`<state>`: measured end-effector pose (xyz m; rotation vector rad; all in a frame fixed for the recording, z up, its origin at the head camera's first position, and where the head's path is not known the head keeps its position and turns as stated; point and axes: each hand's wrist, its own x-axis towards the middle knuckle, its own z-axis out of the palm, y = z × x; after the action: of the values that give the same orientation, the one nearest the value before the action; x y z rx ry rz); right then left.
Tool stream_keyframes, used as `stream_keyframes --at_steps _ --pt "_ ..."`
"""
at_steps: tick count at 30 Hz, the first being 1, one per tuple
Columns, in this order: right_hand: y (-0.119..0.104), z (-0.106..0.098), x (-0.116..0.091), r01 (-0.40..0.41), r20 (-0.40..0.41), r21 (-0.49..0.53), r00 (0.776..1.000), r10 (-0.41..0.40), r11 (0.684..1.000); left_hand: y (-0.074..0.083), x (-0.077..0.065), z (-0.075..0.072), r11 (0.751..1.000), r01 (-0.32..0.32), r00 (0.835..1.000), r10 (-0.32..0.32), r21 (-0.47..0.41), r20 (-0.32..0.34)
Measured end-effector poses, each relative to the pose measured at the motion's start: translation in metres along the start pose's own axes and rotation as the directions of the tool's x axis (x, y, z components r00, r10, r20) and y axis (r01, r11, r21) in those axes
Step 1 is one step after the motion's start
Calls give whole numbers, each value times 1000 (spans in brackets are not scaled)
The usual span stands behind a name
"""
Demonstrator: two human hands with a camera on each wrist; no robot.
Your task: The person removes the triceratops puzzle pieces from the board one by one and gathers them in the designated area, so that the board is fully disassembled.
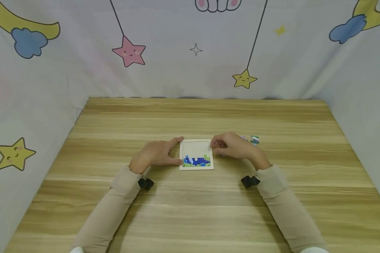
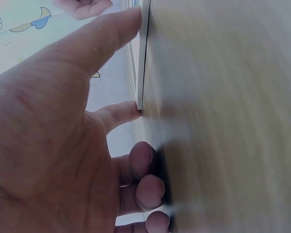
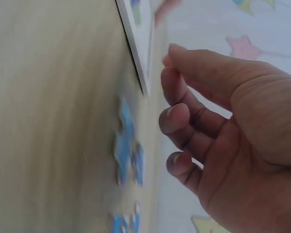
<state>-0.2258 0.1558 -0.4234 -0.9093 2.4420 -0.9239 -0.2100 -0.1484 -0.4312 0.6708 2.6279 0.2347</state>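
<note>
A white square puzzle tray lies on the table between the hands. Along its near side sit joined pieces with a dark blue dinosaur picture; bare white board shows above them. My left hand touches the tray's left side with thumb and index finger spread apart, its other fingers bent loosely below in the left wrist view. At the tray's right edge hovers my right hand, thumb and index tips close together and the other fingers curled. No piece shows between those tips, but the spot between them is partly hidden.
Loose colourful puzzle pieces lie beyond the right hand, partly covered by it. Blue pieces show on the wooden table in the right wrist view. A white curtain with stars closes off the back and sides.
</note>
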Motion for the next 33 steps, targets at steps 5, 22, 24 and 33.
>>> stream_keyframes --at_steps 5,22,24,33 --pt "-16 22 12 52 22 -20 998 -51 998 -1 1 -1 1000 -1 1000 1 1 5" --pt "-43 73 26 36 -25 -33 999 -37 999 0 -3 -1 999 -21 1000 21 32 -1" --pt "-43 76 27 26 -58 -28 998 -28 999 0 -3 0 999 -25 1000 25 37 -6" --pt "-41 76 30 16 -80 54 997 -12 998 0 -1 -1 999 -22 999 23 41 -22"
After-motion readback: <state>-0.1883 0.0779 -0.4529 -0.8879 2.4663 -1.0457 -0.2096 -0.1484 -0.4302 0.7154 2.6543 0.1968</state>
